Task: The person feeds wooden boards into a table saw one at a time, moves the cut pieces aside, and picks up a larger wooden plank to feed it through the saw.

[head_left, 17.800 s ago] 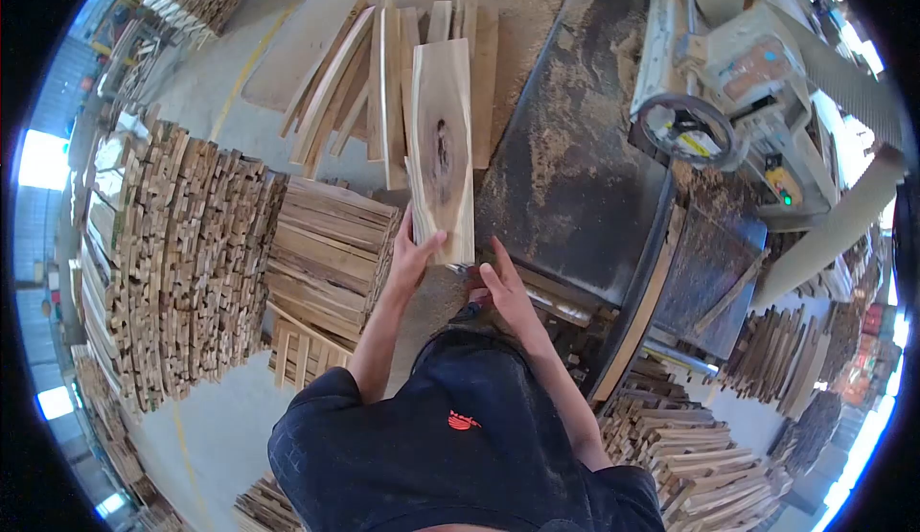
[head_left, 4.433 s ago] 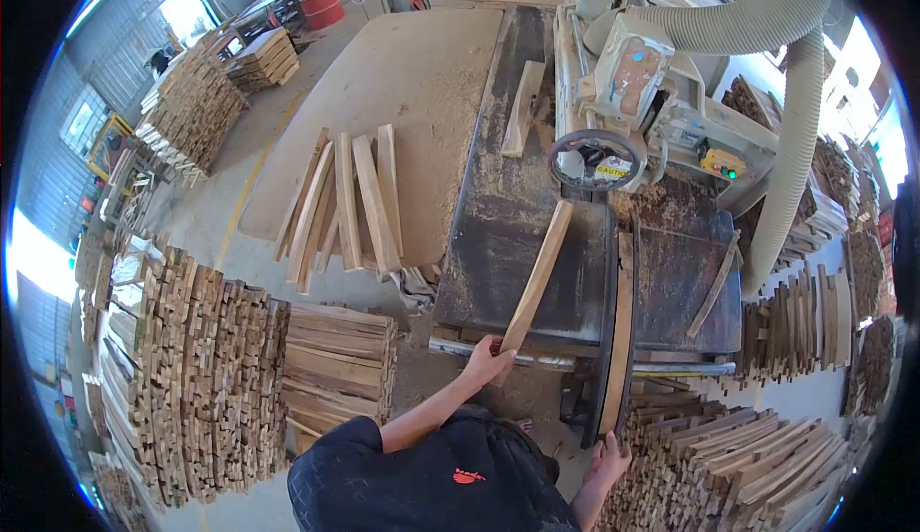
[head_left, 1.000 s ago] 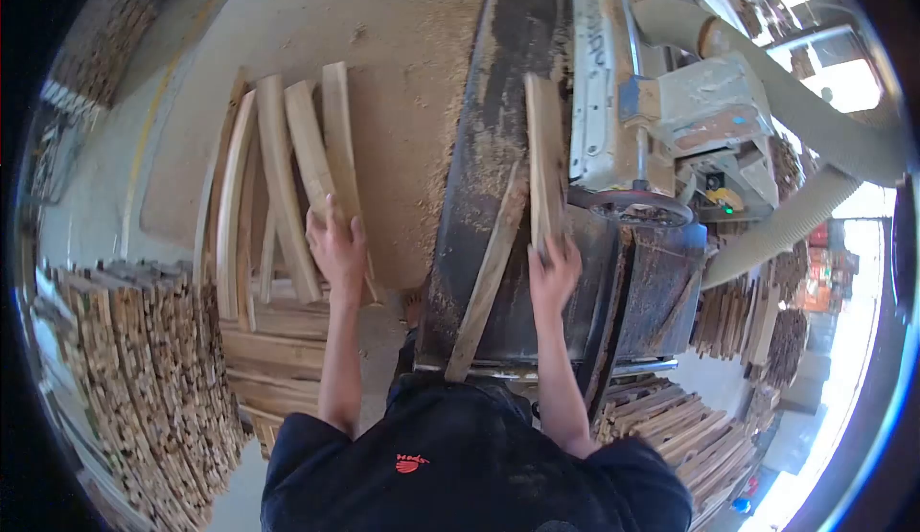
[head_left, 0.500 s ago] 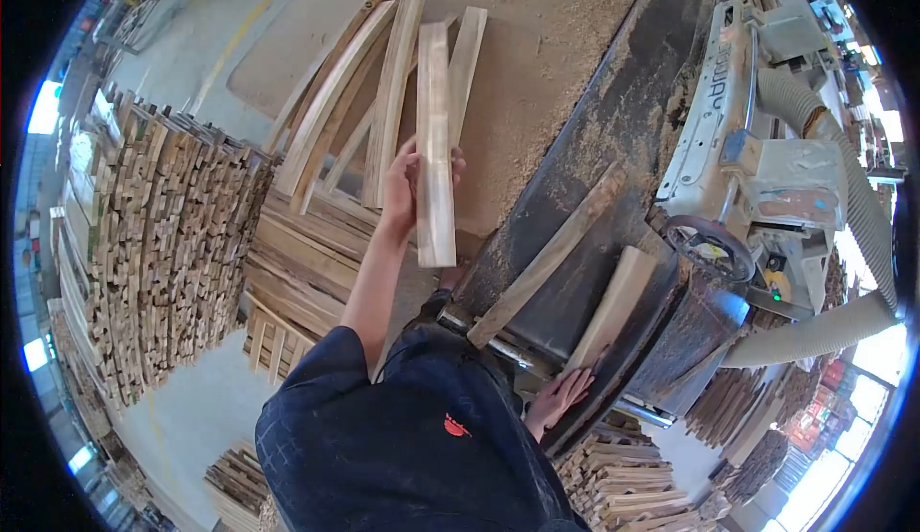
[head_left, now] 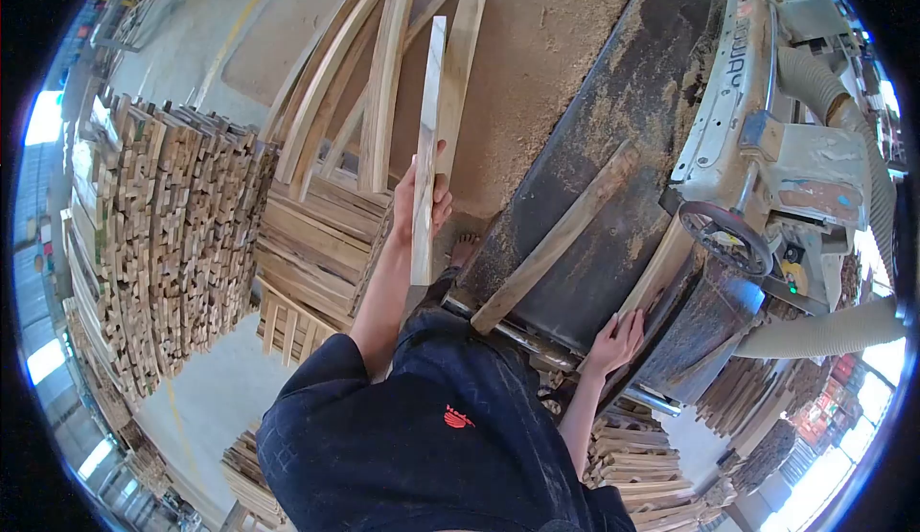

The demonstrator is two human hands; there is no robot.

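soft, fairly bright daylight fills the scene; glaring white window panes (head_left: 44, 120) at the left edge and a burnt-out white patch (head_left: 810, 479) at lower right lose all detail. the pale, narrow wooden strip (head_left: 430, 101) shines whitish near its upper end. the black metal counter (head_left: 585, 273) reads darker. black corners and blue fringes surround the strongly curved view; its middle looks reasonably sharp.

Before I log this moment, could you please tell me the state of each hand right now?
Left hand: closed, holding a wooden strip.
Right hand: at the near end of a board; grip cannot be told.
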